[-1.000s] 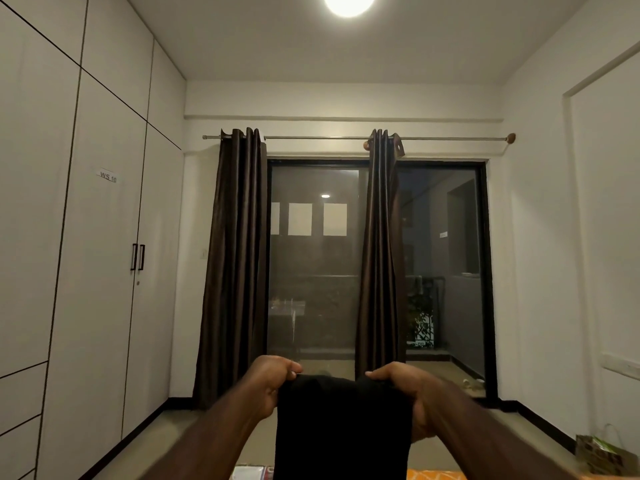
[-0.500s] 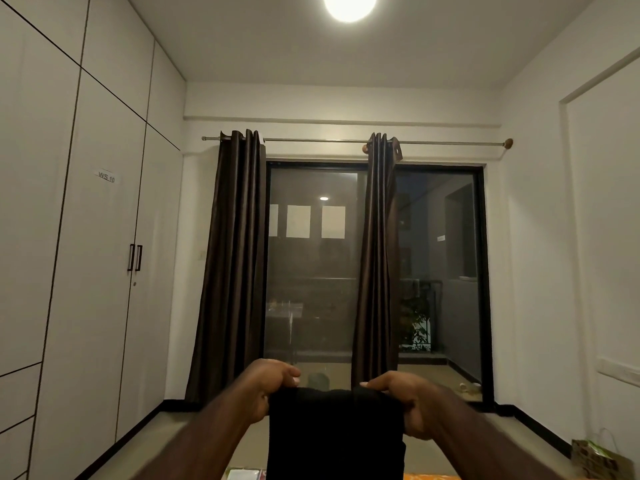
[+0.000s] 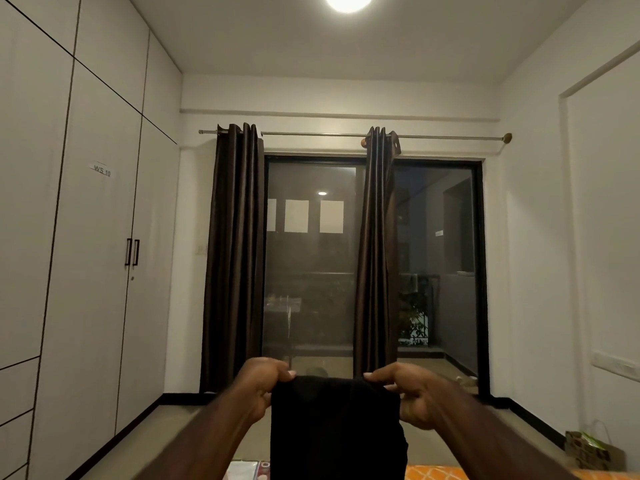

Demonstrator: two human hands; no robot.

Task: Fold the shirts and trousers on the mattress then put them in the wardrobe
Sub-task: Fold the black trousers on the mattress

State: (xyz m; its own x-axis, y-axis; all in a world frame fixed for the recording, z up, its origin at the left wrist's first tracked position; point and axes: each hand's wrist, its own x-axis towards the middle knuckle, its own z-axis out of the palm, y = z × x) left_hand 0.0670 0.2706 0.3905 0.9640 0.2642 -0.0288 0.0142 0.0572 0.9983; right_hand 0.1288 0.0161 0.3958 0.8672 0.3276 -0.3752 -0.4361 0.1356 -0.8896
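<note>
Black garment (image 3: 336,427) hangs near you, between both arms; your left hand (image 3: 258,389) and right hand (image 3: 412,396) pinch its top corners in curled fingers. If either pinch slackens, it may sag crooked.

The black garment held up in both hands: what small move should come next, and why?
Probably lower it onto the mattress to fold it: the left hand and right hand pinch the top corners of the black garment, it hangs free, and the wardrobe doors are shut.
</note>
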